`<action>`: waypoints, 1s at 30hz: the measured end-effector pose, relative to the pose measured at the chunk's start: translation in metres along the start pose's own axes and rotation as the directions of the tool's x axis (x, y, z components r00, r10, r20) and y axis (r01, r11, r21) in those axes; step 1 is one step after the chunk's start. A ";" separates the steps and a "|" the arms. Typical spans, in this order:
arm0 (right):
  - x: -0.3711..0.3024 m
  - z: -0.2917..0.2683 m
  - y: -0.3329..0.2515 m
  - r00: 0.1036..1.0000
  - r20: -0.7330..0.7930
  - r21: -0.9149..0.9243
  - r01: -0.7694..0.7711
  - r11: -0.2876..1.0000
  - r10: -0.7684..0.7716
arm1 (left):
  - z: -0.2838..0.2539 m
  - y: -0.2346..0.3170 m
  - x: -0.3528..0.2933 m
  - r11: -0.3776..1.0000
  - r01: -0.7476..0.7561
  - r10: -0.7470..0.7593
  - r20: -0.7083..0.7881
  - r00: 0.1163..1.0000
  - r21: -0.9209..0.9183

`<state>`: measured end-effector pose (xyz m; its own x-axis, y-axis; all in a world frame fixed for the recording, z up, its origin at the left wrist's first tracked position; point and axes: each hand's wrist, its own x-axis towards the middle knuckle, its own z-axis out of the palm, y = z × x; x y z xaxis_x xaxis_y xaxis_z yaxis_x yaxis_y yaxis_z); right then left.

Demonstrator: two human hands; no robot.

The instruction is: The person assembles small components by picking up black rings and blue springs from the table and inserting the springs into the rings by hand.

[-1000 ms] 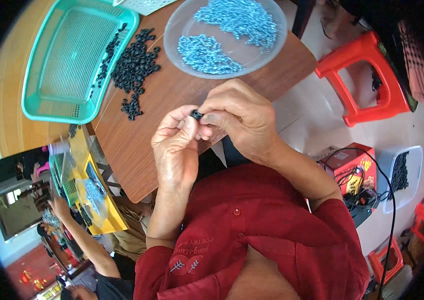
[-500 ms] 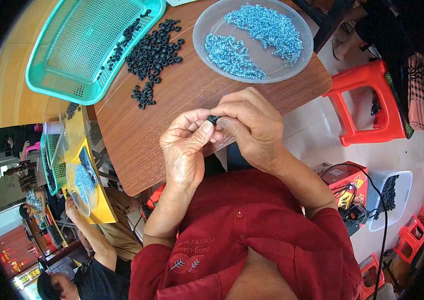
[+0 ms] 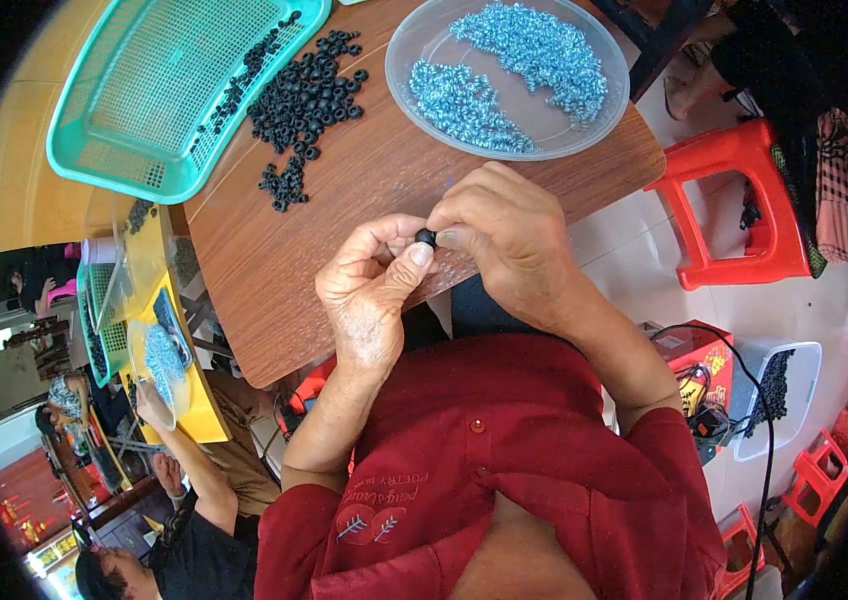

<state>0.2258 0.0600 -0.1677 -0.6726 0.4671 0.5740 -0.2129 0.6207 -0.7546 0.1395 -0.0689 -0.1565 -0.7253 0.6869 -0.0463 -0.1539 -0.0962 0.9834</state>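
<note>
A small round black part (image 3: pixel 426 237) is pinched between the thumb and fingers of my left hand (image 3: pixel 369 285), above the near side of the brown wooden table (image 3: pixel 294 300). My right hand (image 3: pixel 509 240) meets it from the other side, thumb and fingertips pressed together at the part; whatever they pinch is hidden. Farther off lies a loose pile of similar black parts (image 3: pixel 309 105), some showing a hole. A clear round tray (image 3: pixel 534 100) at the far right holds two heaps of shiny blue metallic pieces (image 3: pixel 464 105).
A green mesh basket (image 3: pixel 134 110) with some black parts stands at the far left. To the right is a red plastic stool (image 3: pixel 679 215), with a clear bin (image 3: pixel 804 410) of black parts lower down. A co-worker (image 3: pixel 194 530) sits at a yellow table (image 3: pixel 199 400) on the left.
Both hands stay together; the black part has turned slightly and now shows a rounder, smoother side. The co-worker's arm has shifted, and a second hand shows there.
</note>
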 end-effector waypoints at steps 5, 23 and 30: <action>0.006 -0.004 -0.003 0.995 0.102 -0.056 0.014 0.998 -0.008 | -0.002 0.000 0.000 0.999 0.045 -0.045 0.008 0.999 0.001; 0.000 0.011 0.000 0.942 0.141 0.340 -0.336 0.878 0.305 | -0.015 0.009 0.005 0.978 0.202 -0.198 0.068 0.978 -0.055; -0.009 0.023 0.004 0.998 -0.067 0.100 -0.003 0.995 0.010 | -0.021 0.013 0.011 0.909 0.345 -0.327 0.112 0.938 -0.234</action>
<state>0.2143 0.0435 -0.1835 -0.6258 0.5145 0.5862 -0.2802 0.5531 -0.7846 0.1155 -0.0782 -0.1479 -0.5553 0.7564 -0.3457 -0.5473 -0.0194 0.8367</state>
